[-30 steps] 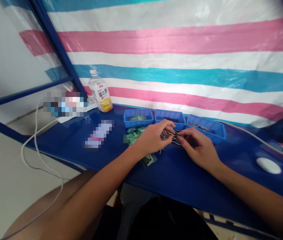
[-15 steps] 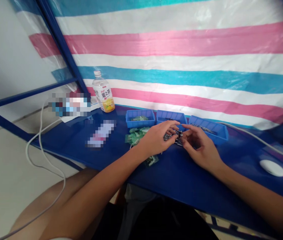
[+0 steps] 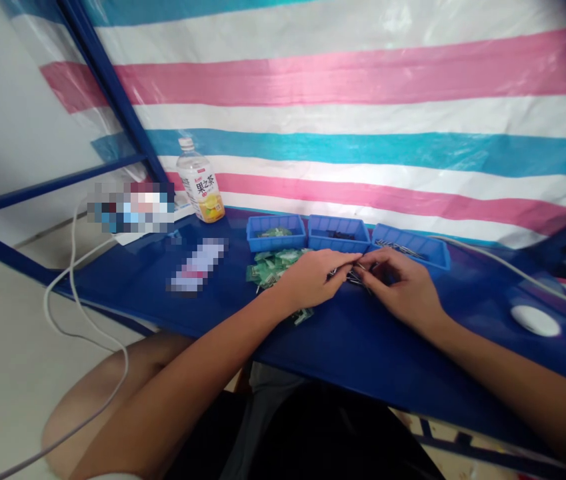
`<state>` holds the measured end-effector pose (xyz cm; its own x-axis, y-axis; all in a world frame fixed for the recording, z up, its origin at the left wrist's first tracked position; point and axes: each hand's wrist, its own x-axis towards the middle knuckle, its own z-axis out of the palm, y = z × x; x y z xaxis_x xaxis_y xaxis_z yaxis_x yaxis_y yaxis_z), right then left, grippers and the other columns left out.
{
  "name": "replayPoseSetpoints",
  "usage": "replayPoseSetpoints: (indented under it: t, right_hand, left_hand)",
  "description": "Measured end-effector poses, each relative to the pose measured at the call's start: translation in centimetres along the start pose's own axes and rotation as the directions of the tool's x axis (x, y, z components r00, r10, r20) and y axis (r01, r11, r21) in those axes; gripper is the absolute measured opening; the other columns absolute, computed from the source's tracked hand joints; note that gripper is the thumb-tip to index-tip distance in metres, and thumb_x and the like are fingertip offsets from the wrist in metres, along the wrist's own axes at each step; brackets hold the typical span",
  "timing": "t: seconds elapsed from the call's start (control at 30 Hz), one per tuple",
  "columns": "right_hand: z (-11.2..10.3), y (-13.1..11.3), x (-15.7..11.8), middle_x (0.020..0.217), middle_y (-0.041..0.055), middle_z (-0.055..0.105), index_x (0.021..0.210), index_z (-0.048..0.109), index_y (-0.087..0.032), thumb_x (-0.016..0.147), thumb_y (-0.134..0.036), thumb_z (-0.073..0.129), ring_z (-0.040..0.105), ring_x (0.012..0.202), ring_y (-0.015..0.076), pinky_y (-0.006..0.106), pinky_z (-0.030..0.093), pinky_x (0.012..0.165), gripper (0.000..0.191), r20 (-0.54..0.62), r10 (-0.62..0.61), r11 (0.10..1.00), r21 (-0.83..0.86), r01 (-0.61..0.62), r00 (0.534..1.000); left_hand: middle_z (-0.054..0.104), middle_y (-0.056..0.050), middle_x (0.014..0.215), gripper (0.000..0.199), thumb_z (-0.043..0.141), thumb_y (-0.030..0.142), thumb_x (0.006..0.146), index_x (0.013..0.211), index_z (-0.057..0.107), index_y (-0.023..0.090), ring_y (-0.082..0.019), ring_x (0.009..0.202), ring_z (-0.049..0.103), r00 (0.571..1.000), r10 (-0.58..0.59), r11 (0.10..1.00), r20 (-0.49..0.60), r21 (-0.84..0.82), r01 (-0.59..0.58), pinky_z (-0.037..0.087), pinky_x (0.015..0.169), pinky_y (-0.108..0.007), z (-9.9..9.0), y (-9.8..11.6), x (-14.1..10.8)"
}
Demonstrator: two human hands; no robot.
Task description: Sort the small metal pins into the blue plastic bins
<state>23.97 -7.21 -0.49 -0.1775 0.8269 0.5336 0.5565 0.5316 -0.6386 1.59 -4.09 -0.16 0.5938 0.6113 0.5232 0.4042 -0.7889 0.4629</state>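
My left hand (image 3: 314, 277) and my right hand (image 3: 405, 287) meet at the fingertips above the blue table. Thumb and fingers of each are pinched together. Whatever lies between them is too small and hidden to name. Right beneath the fingers is a pile of thin, shiny metal pieces (image 3: 355, 278), partly covered by my hands. Beside my left hand lies a heap of small green pieces (image 3: 269, 268), perhaps circuit boards or packets. More of these green pieces (image 3: 303, 316) show below my left wrist.
Behind my hands stand three blue bins: the left bin (image 3: 277, 245) holds greenish pieces, the middle bin (image 3: 333, 246) dark ones, the right bin (image 3: 437, 261) thin metal pieces. A drink bottle (image 3: 205, 190), a white oval object (image 3: 535, 321) and a cable (image 3: 505, 267) are around them.
My fingertips have come closer together, and the small dark piece that showed between them is now hidden. The view has shifted slightly.
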Motion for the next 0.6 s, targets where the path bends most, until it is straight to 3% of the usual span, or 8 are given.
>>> replayPoseSetpoints:
  t: [0.1, 0.23, 0.33, 0.43, 0.6]
  right_hand:
    - [0.06, 0.27, -0.08, 0.095, 0.0031, 0.075, 0.105, 0.074, -0.027, 0.096, -0.036, 0.075, 0.064, 0.07, 0.018, 0.034, 0.053, 0.063, 0.013, 0.024, 0.001, 1.0, -0.004, -0.001, 1.0]
    - [0.2, 0.29, -0.15, 0.098, 0.0033, 0.077, 0.111, 0.077, -0.028, 0.097, -0.038, 0.074, 0.066, 0.07, 0.0183, 0.035, 0.054, 0.064, 0.017, 0.077, -0.005, 1.0, 0.009, 0.005, 0.997]
    - [0.27, 0.11, -0.11, 0.099, 0.0046, 0.079, 0.117, 0.075, -0.028, 0.098, -0.042, 0.074, 0.069, 0.071, 0.02, 0.035, 0.056, 0.063, 0.023, 0.025, 0.06, 0.995, 0.077, -0.062, 0.998]
    - [0.18, -0.06, 0.06, 0.104, 0.0056, 0.079, 0.13, 0.071, -0.029, 0.1, -0.044, 0.072, 0.07, 0.075, 0.0211, 0.035, 0.057, 0.063, 0.034, 0.028, 0.066, 0.99, 0.124, -0.069, 0.997]
    - [-0.14, -0.15, 0.33, 0.091, 0.004, 0.076, 0.107, 0.079, -0.027, 0.102, -0.043, 0.068, 0.064, 0.067, 0.0184, 0.033, 0.05, 0.059, 0.02, 0.079, 0.001, 0.999, -0.041, 0.002, 0.997]
  left_hand:
    - [0.08, -0.007, 0.127, 0.034, 0.056, 0.027, 0.107, 0.135, 0.074, 0.022, -0.023, 0.117, 0.076, 0.997, 0.0, 0.999, -0.075, -0.052, -0.004, 0.059, 0.106, -0.037, -0.01, -0.09, 0.11]
    - [0.083, -0.004, 0.115, 0.02, 0.062, 0.022, 0.104, 0.117, 0.077, 0.022, -0.021, 0.108, 0.08, 0.99, -0.087, 0.988, -0.109, -0.138, 0.072, 0.062, 0.1, -0.033, -0.44, 0.09, 0.26]
    - [0.083, -0.004, 0.105, 0.009, 0.068, 0.018, 0.098, 0.106, 0.069, 0.02, -0.02, 0.1, 0.081, 0.978, -0.179, 0.961, -0.111, -0.233, 0.149, 0.064, 0.091, -0.031, -0.62, 0.15, 0.32]
    - [0.081, -0.004, 0.103, 0.016, 0.073, 0.017, 0.093, 0.103, 0.061, 0.021, -0.02, 0.097, 0.081, 0.978, -0.193, 0.948, -0.084, -0.274, 0.163, 0.064, 0.087, -0.03, -0.61, 0.12, 0.3]
    - [0.082, -0.003, 0.103, 0.021, 0.078, 0.019, 0.092, 0.106, 0.062, 0.021, -0.019, 0.095, 0.08, 0.983, -0.169, 0.965, -0.073, -0.214, 0.15, 0.063, 0.086, -0.03, -0.92, 0.36, 0.32]
